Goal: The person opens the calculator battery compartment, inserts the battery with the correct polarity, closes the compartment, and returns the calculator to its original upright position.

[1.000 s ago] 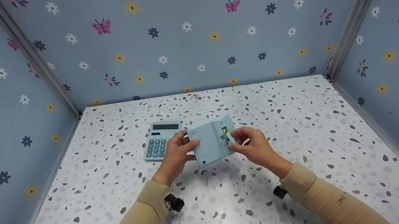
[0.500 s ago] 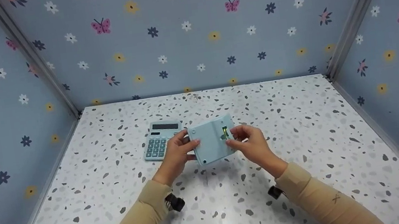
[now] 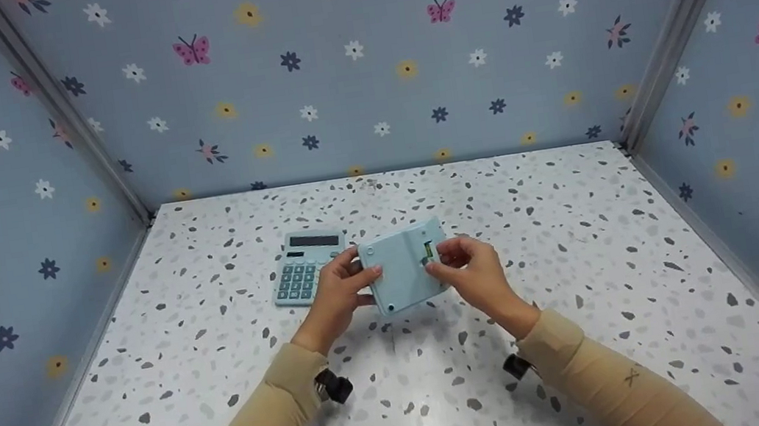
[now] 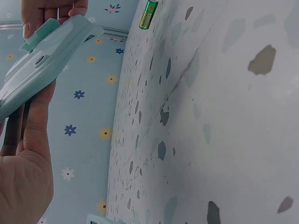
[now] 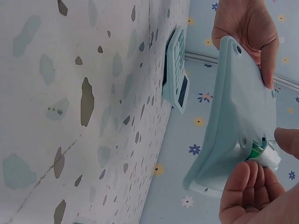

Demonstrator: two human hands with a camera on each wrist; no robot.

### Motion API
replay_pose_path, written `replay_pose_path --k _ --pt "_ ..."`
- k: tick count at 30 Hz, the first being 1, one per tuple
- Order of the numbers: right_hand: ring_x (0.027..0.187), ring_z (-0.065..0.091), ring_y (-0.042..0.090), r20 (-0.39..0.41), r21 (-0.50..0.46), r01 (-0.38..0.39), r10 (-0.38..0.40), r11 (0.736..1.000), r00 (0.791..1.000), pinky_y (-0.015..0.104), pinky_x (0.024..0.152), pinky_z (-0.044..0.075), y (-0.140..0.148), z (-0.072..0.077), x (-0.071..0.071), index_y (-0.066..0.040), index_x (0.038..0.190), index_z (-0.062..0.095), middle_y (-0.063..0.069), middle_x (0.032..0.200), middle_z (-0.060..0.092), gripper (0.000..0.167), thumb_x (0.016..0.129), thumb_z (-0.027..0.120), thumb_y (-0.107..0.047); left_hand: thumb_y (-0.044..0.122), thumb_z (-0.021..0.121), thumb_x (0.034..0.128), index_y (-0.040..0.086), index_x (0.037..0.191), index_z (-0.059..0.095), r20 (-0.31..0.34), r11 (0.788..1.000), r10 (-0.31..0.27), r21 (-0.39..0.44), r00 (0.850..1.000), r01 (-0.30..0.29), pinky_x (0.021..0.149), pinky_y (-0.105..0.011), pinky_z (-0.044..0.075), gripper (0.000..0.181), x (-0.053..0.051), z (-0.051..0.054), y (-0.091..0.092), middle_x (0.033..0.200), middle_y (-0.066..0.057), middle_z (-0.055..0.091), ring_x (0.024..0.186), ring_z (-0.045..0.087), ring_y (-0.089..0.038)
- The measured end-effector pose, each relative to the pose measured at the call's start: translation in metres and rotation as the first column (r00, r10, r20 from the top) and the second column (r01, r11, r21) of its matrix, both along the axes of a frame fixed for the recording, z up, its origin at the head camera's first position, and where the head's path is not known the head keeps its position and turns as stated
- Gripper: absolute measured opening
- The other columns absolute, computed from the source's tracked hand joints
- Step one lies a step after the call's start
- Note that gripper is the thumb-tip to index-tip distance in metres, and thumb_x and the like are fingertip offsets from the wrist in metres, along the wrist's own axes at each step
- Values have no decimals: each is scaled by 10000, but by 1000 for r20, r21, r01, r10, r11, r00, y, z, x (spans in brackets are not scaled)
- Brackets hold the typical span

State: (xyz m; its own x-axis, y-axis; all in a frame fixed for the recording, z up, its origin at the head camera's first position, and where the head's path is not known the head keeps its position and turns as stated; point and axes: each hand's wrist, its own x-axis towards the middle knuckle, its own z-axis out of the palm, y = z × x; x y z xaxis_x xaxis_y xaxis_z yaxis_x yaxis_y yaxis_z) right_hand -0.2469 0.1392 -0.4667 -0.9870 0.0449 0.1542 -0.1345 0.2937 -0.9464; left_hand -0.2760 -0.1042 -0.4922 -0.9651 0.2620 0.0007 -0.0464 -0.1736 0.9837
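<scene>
My left hand (image 3: 341, 294) grips a light-blue calculator (image 3: 399, 270) by its left edge, thumb on its back, which faces me above the table. A battery compartment (image 3: 428, 249) lies open on the right part of that back, with a green battery (image 5: 255, 152) partly visible inside. At this opening my right hand (image 3: 475, 272) pinches a small pale battery cover (image 5: 269, 159), which stands tilted in the right wrist view. The right fingers hide much of the cover from the head view.
A second light-blue calculator (image 3: 297, 281) lies face up on the speckled table (image 3: 560, 232), partly behind my left hand. One green battery (image 4: 148, 14) lies on the tabletop in the left wrist view. Flower-patterned walls (image 3: 362, 89) enclose the back and sides.
My right hand has shifted slightly left and up along the calculator's back. The cover, earlier sticking out beside the compartment, is now mostly behind the fingers. The left hand stays in place.
</scene>
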Motion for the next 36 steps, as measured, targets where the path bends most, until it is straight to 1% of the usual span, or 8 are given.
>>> replay_pose_path --k 5,9,16,22,26,30,36 --pt "917 633 204 6 -3 11 -11 1000 1000 237 768 559 0 1 0 -10 1155 749 122 1013 717 271 911 850 -69 74 725 1031 28 1510 578 -3 1000 -5 -18 1000 5 782 -396 695 503 1 1 1 1264 -105 762 1062 762 -206" --pt "906 635 205 -8 -1 17 -17 1000 1000 250 773 560 0 1 0 -10 1152 748 121 997 713 278 901 857 -60 82 727 1030 31 1508 582 -3 1000 -4 -29 1000 4 792 -398 694 502 1 1 1 1274 -113 758 1071 759 -207" --pt "918 651 206 -18 20 28 -28 999 999 243 800 562 1 -1 -1 -13 1144 750 120 994 721 286 885 868 -41 74 722 1028 25 1506 581 6 1000 -6 -20 1000 6 772 -394 693 501 1 2 2 1286 -136 752 1052 764 -215" --pt "846 626 183 -42 6 17 -17 1000 999 215 730 544 2 -3 -4 -1 1111 745 105 925 704 275 870 877 -13 58 705 1038 16 1505 575 -4 1000 -29 7 1000 29 759 -394 695 487 1 -1 1 1225 -87 763 1019 774 -198" --pt "802 602 172 -65 -8 2 -3 1000 998 212 686 528 2 -4 -5 -4 1103 727 74 876 673 293 853 878 9 62 705 1037 25 1495 588 -12 999 -34 11 999 34 754 -395 695 474 0 -2 1 1219 -82 771 1019 775 -200" --pt "788 590 173 -79 -2 -11 10 1000 997 223 672 524 2 -5 -4 -24 1146 719 56 859 651 336 852 879 10 68 711 1033 34 1500 591 -12 1000 -29 -2 1000 29 752 -391 694 483 -1 -2 2 1233 -98 768 1028 769 -200" --pt "791 596 174 -103 37 -11 15 999 995 239 678 537 3 -5 -3 -46 1221 727 61 855 650 385 867 874 -2 66 710 1035 33 1517 581 -6 1000 -23 -16 1000 23 744 -381 692 500 -2 -1 3 1216 -105 763 1015 766 -198"
